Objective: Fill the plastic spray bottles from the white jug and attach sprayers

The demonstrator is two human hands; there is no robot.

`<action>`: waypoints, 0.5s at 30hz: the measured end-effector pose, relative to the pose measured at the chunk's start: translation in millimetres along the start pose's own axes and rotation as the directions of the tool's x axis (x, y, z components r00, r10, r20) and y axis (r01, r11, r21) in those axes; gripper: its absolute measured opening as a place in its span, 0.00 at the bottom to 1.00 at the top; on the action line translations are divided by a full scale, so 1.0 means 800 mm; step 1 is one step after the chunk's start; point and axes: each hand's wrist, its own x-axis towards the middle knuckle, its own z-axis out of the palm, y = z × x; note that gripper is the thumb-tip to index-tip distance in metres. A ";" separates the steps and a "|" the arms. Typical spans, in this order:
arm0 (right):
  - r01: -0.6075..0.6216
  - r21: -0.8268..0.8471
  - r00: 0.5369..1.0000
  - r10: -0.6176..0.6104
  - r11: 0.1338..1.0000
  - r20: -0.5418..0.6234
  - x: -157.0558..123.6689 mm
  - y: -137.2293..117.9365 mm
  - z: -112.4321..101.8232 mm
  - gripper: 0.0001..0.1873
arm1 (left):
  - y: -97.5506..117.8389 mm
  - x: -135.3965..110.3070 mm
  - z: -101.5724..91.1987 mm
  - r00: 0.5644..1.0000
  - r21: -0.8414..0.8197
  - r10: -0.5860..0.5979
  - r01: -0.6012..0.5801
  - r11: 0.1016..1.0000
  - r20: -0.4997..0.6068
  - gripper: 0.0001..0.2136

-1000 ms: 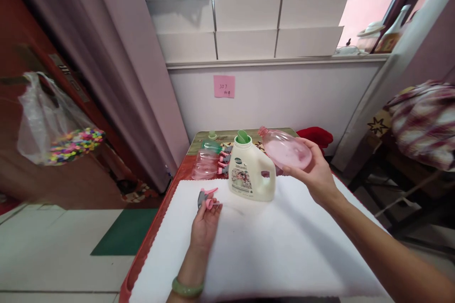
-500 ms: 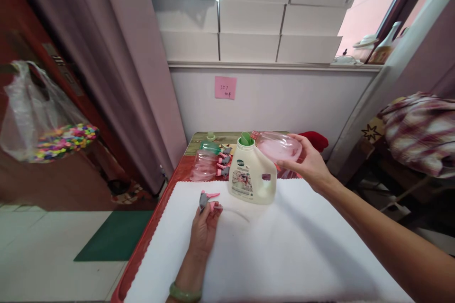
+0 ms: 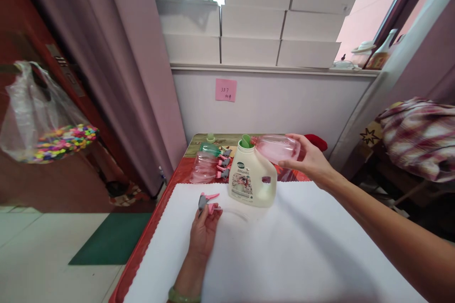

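Note:
My right hand [image 3: 313, 161] grips a clear pink bottle [image 3: 276, 147] lying nearly on its side, its open neck right beside the green funnel [image 3: 245, 141] that sits in the mouth of a cream detergent jug [image 3: 252, 176]. The jug stands on a white cloth [image 3: 284, 251]. My left hand [image 3: 205, 228] rests on the cloth, fingers closed around a pink and grey spray head [image 3: 207, 200] with a thin clear tube trailing to the right.
Behind the jug lie more pink and green spray bottles [image 3: 206, 168] on the red table [image 3: 142, 251]. White boxes [image 3: 280, 23] are stacked on the sill. A plastic bag of coloured bits [image 3: 42, 123] hangs at left. A plaid bundle [image 3: 423, 132] lies at right.
My right hand has tipped the pink bottle lower and moved it left, bringing its neck down to the funnel. My left hand has stayed put with the spray head.

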 end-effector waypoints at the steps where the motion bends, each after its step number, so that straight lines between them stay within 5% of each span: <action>1: -0.006 -0.007 1.000 0.006 1.000 0.005 0.001 -0.002 -0.001 0.43 | 0.000 0.000 0.000 1.000 0.000 0.001 -0.001 1.000 -0.003 0.09; 15: 0.153 -0.247 0.985 -0.125 0.957 0.123 0.031 -0.005 -0.026 0.41 | -0.001 0.000 0.000 1.000 0.014 0.007 -0.007 1.000 -0.011 0.10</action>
